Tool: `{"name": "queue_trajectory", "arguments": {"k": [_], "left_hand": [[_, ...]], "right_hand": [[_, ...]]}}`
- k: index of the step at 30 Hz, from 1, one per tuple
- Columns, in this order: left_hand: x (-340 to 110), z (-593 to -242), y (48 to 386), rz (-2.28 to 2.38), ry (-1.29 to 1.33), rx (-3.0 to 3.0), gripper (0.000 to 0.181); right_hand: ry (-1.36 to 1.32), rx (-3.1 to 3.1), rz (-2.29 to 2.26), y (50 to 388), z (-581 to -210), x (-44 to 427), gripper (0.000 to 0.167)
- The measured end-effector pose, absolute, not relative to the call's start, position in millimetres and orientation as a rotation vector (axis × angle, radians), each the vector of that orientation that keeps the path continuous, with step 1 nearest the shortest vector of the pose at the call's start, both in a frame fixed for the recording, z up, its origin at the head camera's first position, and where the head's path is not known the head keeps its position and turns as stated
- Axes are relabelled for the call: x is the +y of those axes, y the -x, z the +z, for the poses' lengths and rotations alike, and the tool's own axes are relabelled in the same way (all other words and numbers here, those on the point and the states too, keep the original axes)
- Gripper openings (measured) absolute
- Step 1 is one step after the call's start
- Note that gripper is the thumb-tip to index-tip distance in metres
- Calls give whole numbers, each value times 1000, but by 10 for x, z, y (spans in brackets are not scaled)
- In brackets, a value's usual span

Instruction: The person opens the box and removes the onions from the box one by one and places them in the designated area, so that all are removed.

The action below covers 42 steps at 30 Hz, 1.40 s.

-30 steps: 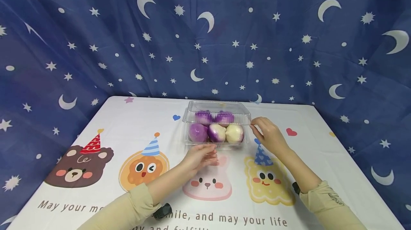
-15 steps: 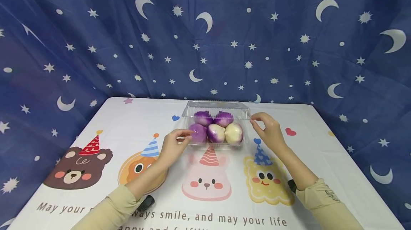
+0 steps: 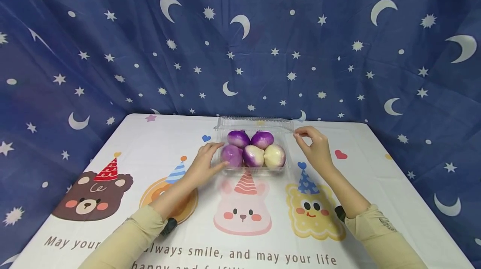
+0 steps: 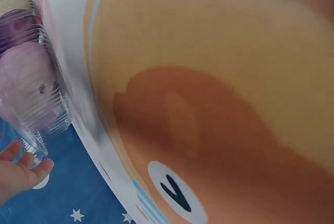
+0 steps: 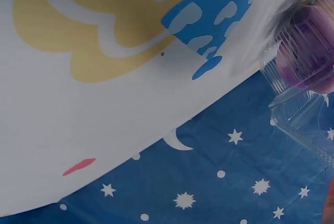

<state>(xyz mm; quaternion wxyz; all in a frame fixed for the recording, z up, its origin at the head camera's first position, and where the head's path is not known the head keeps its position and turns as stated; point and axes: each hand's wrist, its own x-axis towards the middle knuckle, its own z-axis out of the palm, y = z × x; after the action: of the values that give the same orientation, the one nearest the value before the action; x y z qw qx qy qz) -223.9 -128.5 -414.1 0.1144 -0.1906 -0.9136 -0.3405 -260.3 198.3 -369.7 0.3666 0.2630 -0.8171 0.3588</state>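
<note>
A clear plastic clamshell box (image 3: 263, 169) stands at the middle back of the table, its hinged lid (image 3: 244, 123) tipped back. Several round purple and white vegetables, onion-like, lie inside; a plain purple one (image 3: 231, 156) is at the front left. My right hand (image 3: 315, 148) pinches the lid's right corner between thumb and forefinger; only a sliver of that hand shows in the right wrist view. At the box's left side, my left hand (image 3: 203, 162) has its fingers spread, with fingertips against or close to the wall. In the left wrist view its fingers (image 4: 39, 169) look loose.
A white tablecloth (image 3: 375, 185) printed with cartoon faces and lettering covers the table. Behind it hangs a blue curtain (image 3: 210, 22) with moons and stars, close to the back of the box. Black wrist cameras sit at both wrists.
The lid has swung up and back, the right hand moving away with its corner. From the front of the box, the left hand has shifted to its left side.
</note>
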Motion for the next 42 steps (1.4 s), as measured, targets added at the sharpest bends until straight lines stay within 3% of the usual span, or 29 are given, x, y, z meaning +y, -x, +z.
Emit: {"name": "queue_trajectory", "arguments": {"k": [12, 21, 31, 35, 42], "left_hand": [[-1235, -4153, 2431, -717, 536, -2909, 102], [-1187, -4187, 2524, -712, 475, -3053, 122], [-1163, -4151, 2568, -775, 447, -3105, 127], [-1168, -4149, 2572, -818, 470, -3104, 127], [-1222, -4194, 2546, -900, 510, -3104, 123]], "right_hand": [[-620, -2073, 974, 2703, -3632, 1926, 11], [-548, -2101, 1052, 2732, -3592, 1881, 14], [-383, -2221, 1206, 2931, -3514, 1854, 19], [-340, -2306, 1260, 3056, -3570, 1851, 14], [-353, -2450, 1221, 3226, -3764, 1814, 20]]}}
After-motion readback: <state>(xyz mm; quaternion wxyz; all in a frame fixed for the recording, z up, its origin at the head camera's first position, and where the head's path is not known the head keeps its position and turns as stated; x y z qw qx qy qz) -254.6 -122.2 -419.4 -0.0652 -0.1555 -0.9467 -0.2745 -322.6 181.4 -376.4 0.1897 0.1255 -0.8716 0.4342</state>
